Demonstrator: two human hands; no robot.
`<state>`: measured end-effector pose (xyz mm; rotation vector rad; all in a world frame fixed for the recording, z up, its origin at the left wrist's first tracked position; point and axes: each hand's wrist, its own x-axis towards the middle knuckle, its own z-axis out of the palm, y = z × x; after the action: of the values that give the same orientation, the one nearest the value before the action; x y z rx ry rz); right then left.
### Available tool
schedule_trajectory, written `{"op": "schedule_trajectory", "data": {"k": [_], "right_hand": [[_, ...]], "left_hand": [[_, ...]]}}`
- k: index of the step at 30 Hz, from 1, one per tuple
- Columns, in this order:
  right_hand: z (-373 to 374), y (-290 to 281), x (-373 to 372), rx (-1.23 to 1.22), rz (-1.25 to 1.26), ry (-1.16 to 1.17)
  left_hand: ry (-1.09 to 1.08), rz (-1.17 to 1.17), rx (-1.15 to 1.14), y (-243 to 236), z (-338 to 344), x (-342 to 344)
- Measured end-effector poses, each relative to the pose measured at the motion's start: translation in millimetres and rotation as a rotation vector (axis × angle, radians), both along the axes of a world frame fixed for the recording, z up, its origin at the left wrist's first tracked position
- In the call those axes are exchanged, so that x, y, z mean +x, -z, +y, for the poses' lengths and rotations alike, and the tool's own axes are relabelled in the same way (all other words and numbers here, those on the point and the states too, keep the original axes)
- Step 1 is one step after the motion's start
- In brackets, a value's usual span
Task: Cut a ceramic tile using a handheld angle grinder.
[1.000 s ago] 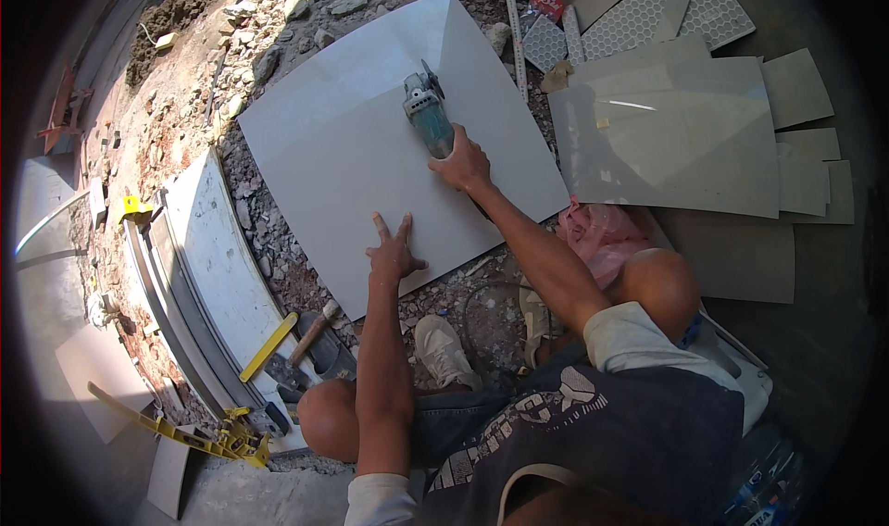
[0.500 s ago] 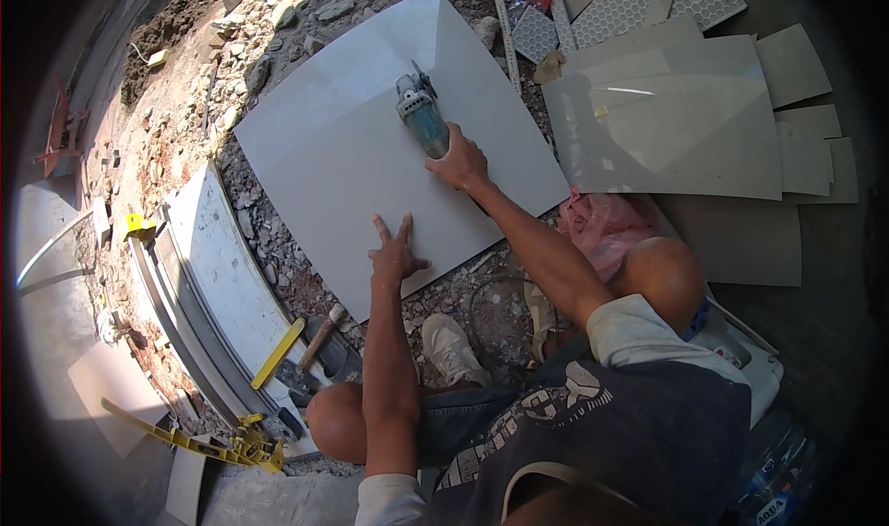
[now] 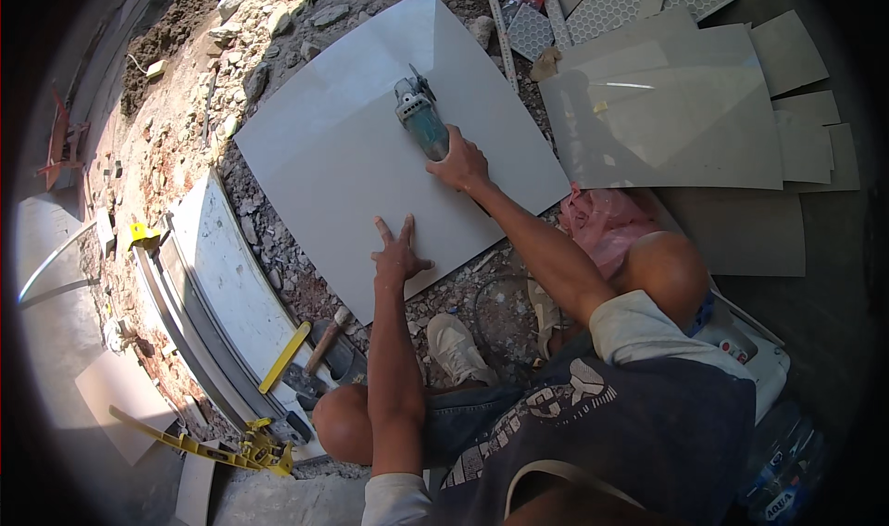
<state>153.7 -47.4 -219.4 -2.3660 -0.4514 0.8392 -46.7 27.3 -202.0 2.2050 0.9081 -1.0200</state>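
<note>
- My right hand (image 3: 460,160) is wrapped round the rear body of the teal angle grinder (image 3: 424,123); I judge a firm grip with a straight wrist serves best, since only one hand carries its weight.
- My left hand (image 3: 398,256) is spread wide on the large pale tile (image 3: 333,156), near its edge closest to me; pressing down evenly there should stop it sliding.
- The tile lies before my feet over broken rubble (image 3: 264,239), so I'd want light pressure: uneven support could crack it.
- The disc (image 3: 419,79) sits at the grinder's far end, well apart from my left fingers, and that gap is worth guarding.
- A dark cord (image 3: 477,308) loops beside my shoe (image 3: 454,345); it should stay clear of the disc.
- I see the disc almost edge-on, so I cannot tell whether it touches the tile or spins.
- My right fingers' undersides and the grinder's switch are hidden.
- My forearms cover parts of the tile's near edge, and what props its underside is out of sight.
- I can't make out any marked line on its glossy face.
</note>
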Motion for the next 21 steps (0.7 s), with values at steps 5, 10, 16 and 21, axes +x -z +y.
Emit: {"op": "schedule_trajectory", "data": {"k": [5, 10, 16, 21], "right_hand": [[-1.9, -0.2, 0.8, 0.010, 0.015, -0.006], [-2.4, -2.4, -0.9, -0.003, 0.017, -0.005], [-4.3, -1.8, -1.2, 0.004, 0.013, -0.004], [-4.6, 0.4, -2.2, 0.003, 0.011, -0.004]], "left_hand": [[0.020, -0.001, 0.021, 2.9, -0.9, -0.3], [0.021, -0.009, 0.033, 5.1, 0.0, -2.0], [0.000, -0.009, 0.001, 1.1, -0.1, 0.5], [-0.005, -0.015, -0.009, 3.6, 1.3, -1.2]]}}
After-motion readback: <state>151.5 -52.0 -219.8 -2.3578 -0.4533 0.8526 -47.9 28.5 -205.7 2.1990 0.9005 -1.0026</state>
